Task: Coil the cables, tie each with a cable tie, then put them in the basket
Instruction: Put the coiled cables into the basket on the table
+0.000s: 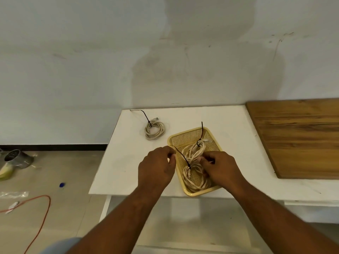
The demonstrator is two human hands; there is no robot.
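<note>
White worktop (128, 162) against a pale wall, wood board (300, 136) on its right side. Yellow perforated basket (187, 138) sits mid-worktop, long axis running from near edge away and slightly right. Two coiled beige cables inside: near coil (194, 180) elongated along the basket's long axis, far coil (196, 149) above it with a black tie (202, 131) sticking nearly straight up past the far rim. Near coil's black cable tie (182, 157) runs diagonally, tail pointing up and left out over the basket's left rim. Left hand (157, 167) is just left of the basket, fingers (171, 155) pinched closed on that tail end. Right hand (220, 169) is over the basket's right half, fingers curled closed around the near coil's strands, just right of the tie's loop. Third tied coil (155, 130) lies flat on the worktop, well apart at far left, its tie tail (141, 113) pointing up and left toward the wall.
</note>
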